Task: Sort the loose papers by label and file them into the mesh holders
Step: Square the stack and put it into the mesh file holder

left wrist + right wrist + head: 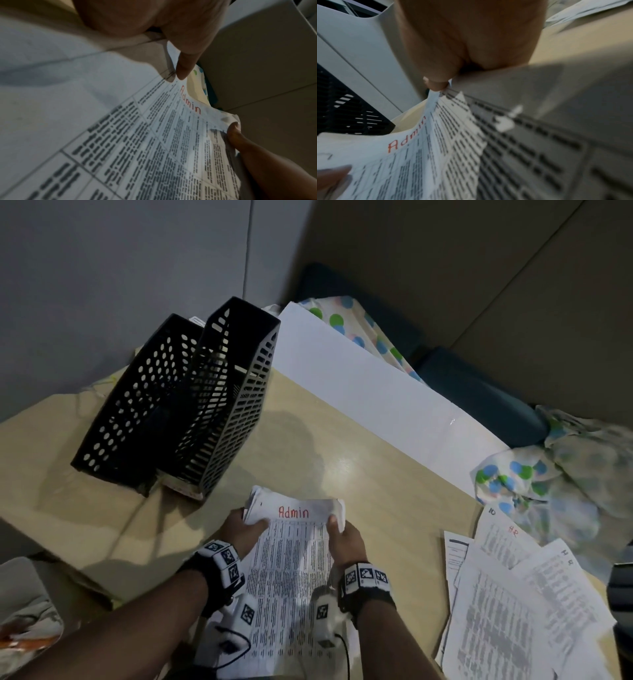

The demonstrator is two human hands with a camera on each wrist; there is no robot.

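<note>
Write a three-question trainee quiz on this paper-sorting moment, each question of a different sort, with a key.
1. True or false: both the left hand and the right hand grip the Admin stack.
2. Multiple choice: where do the two black mesh holders stand relative to the hands? A) ahead and to the left B) ahead and to the right C) under the loose papers
3. Fill in: the loose papers spread on the table to the right carry the red label ____.

Key: 1 true; 2 A; 3 HR
</note>
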